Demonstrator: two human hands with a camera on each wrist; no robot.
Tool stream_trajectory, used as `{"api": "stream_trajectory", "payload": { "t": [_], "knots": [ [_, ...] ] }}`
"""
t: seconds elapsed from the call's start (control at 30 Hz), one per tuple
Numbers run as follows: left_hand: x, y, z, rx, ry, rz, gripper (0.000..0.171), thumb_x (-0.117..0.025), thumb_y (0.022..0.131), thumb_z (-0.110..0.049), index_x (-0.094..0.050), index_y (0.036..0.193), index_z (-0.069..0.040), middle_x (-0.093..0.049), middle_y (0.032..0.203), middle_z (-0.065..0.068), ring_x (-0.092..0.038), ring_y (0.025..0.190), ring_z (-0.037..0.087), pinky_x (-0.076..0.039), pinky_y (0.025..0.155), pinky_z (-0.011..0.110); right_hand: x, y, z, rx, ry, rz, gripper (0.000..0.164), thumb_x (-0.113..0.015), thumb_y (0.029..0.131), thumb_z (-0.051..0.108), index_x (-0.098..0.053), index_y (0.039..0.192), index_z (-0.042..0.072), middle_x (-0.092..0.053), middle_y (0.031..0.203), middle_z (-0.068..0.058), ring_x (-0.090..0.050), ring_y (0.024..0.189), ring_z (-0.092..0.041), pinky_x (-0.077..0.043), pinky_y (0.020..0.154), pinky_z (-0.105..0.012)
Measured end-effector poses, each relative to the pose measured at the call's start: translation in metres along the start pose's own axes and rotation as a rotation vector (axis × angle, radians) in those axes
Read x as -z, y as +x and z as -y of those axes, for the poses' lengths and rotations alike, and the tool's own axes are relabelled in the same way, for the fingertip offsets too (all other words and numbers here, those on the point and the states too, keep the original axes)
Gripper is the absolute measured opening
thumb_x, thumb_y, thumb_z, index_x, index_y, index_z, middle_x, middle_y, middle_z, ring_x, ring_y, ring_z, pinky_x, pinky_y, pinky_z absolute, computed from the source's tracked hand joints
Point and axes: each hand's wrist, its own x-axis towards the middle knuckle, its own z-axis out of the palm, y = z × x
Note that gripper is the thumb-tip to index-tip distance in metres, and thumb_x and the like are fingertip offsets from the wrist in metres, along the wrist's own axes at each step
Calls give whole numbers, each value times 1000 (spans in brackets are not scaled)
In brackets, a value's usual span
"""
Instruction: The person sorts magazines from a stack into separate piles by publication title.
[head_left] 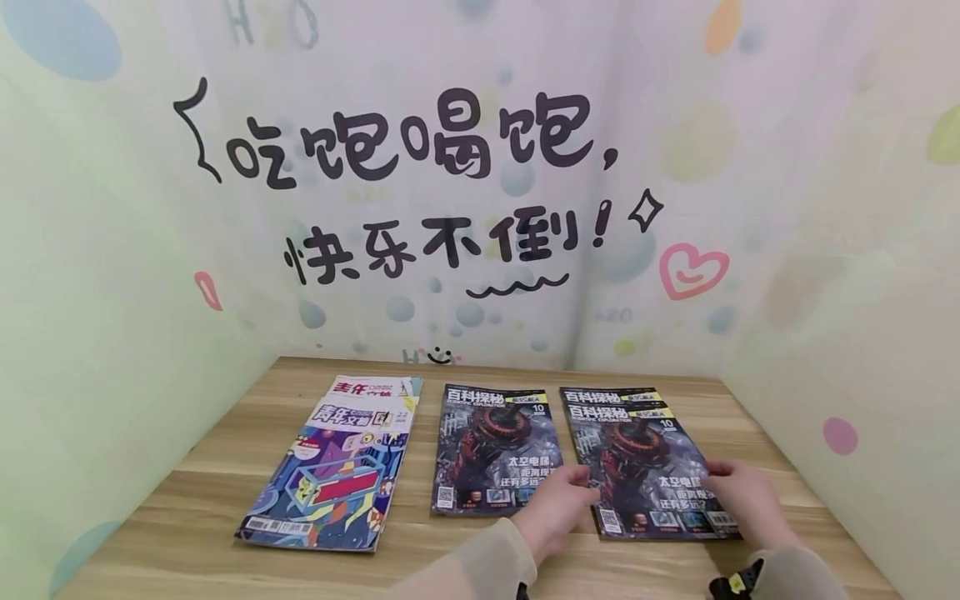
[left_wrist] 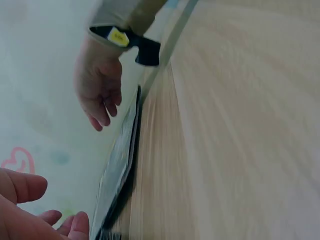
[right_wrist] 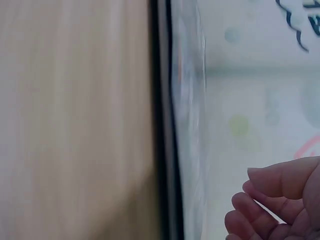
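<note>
At the right of the table, a science magazine (head_left: 637, 467) with a dark cover lies on top of a matching magazine (head_left: 607, 396), whose upper strip shows behind it. My left hand (head_left: 555, 510) is beside the top magazine's left edge, thumb and fingers apart. By the right edge is my right hand (head_left: 746, 502), its fingertips overlapping the cover in the head view. Both wrist views show loosely bent fingers with nothing between them. Seen edge-on, the magazine pair (right_wrist: 172, 130) lies along the tabletop in the right wrist view.
Another magazine (head_left: 495, 442) with the same cover lies left of my left hand. Farther left, a colourful magazine (head_left: 330, 483) overlaps a second one (head_left: 363, 387). The wooden table (head_left: 202, 483) meets a printed cloth wall (head_left: 450, 325) at its back and sides.
</note>
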Motion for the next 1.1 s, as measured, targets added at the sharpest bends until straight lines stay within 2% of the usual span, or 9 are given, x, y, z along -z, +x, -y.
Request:
{"api": "stream_trajectory", "payload": {
  "t": [0.13, 0.27, 0.57, 0.73, 0.9, 1.1],
  "knots": [
    [21, 5, 3, -37, 74, 4, 46, -62, 85, -7, -54, 129, 5, -62, 107, 9, -59, 95, 19, -50, 81, 34, -16, 0, 23, 12, 53, 10, 45, -58, 91, 16, -53, 126, -12, -55, 123, -33, -53, 108, -46, -43, 88, -56],
    [44, 10, 6, -63, 143, -8, 45, -62, 87, -10, -54, 130, 5, -63, 105, 9, -60, 96, 21, -51, 84, 39, -39, 1, 47, 16, 130, 10, 41, -59, 92, 15, -56, 124, -10, -57, 121, -30, -53, 108, -43, -45, 88, -55],
    [90, 11, 10, -43, 201, -68, 42, -62, 89, -13, -56, 128, 2, -64, 111, 10, -59, 103, 26, -49, 89, 46, -88, 0, 86, 59, 224, 23, 35, -61, 90, 12, -61, 119, -8, -61, 117, -25, -57, 107, -37, -46, 90, -51],
    [114, 11, 10, -22, 213, -100, 42, -60, 92, -13, -54, 130, 3, -62, 119, 16, -57, 109, 31, -48, 91, 49, -108, -2, 105, 56, 277, 29, 35, -61, 90, 11, -62, 119, -7, -63, 113, -22, -59, 100, -31, -49, 85, -47],
    [135, 13, 12, -31, 179, -151, 42, -56, 94, -10, -51, 132, 7, -60, 121, 21, -55, 113, 35, -46, 95, 48, -123, -3, 119, 48, 298, 4, 35, -62, 85, 9, -62, 116, -8, -64, 109, -21, -58, 93, -28, -49, 79, -43],
    [153, 10, 16, -32, 151, -210, 42, -52, 96, -9, -47, 132, 10, -54, 126, 26, -52, 116, 39, -43, 98, 51, -138, -4, 128, 39, 322, -18, 36, -63, 87, 10, -61, 117, -9, -63, 110, -23, -59, 98, -33, -49, 83, -47]
  ]
}}
